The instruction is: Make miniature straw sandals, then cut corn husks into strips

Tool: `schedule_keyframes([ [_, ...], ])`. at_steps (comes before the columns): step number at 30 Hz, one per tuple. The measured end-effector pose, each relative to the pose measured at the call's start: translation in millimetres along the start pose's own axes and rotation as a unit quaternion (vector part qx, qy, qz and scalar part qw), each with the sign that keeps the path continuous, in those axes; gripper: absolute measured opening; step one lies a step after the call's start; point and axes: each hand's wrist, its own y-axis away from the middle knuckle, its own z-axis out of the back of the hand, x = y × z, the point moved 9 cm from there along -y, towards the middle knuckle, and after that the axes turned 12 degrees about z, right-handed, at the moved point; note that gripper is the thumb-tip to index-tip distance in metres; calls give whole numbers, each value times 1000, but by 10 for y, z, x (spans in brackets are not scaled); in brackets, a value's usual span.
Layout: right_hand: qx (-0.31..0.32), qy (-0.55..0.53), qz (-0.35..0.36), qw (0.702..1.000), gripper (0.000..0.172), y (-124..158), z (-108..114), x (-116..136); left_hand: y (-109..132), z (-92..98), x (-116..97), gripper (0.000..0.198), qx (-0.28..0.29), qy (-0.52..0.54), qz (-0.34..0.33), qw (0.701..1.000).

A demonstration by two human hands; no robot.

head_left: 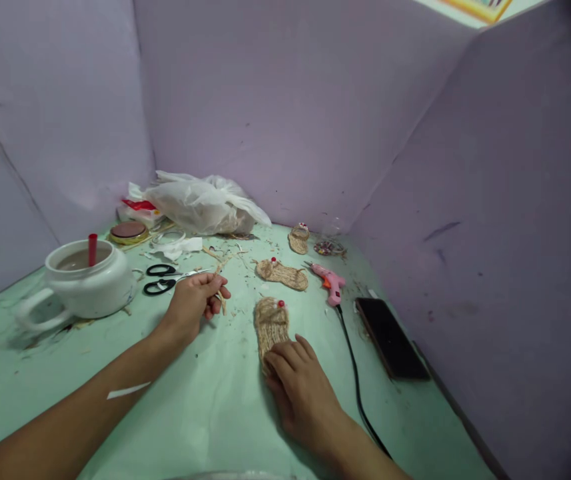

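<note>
My right hand [301, 390] lies flat on the green table, its fingers spread over the near end of a small woven jute slipper [270, 321] with a red bead at its far end. My left hand [194, 303] is curled, pinching a short piece of jute strand [222, 301] just right of the black-handled scissors [164, 279]. A second jute slipper [282, 273] with a red bead lies farther back, and a third one [298, 239] sits near the wall.
A pink glue gun [330, 283] with a black cord [356, 380] lies right of the slippers, beside a dark phone [390, 337]. A white pot [85, 280] with a red stick stands at left. A plastic bag [204, 203], a round tin [128, 232] and scraps fill the back.
</note>
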Motion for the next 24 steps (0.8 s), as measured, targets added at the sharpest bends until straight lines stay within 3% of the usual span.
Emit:
schedule_keyframes([
  [4, 0, 5, 23, 1000, 39, -36, 17, -174, 13, 10, -34, 19, -10, -14, -13, 1000],
  [8, -45, 13, 0, 999, 34, -126, 167, -447, -7, 45, -63, 18, -23, -19, -18, 999],
  [14, -7, 57, 42, 997, 13, -218, 125, -496, -59, 81, -38, 22, -32, -29, -12, 999],
  [19, -47, 140, 30, 989, 17, -239, 163, -771, -87, 73, 4, 23, -30, -35, -8, 999],
  [24, -24, 119, 66, 990, 18, -339, 201, -880, -82, 61, 24, 22, -22, -40, -4, 999],
])
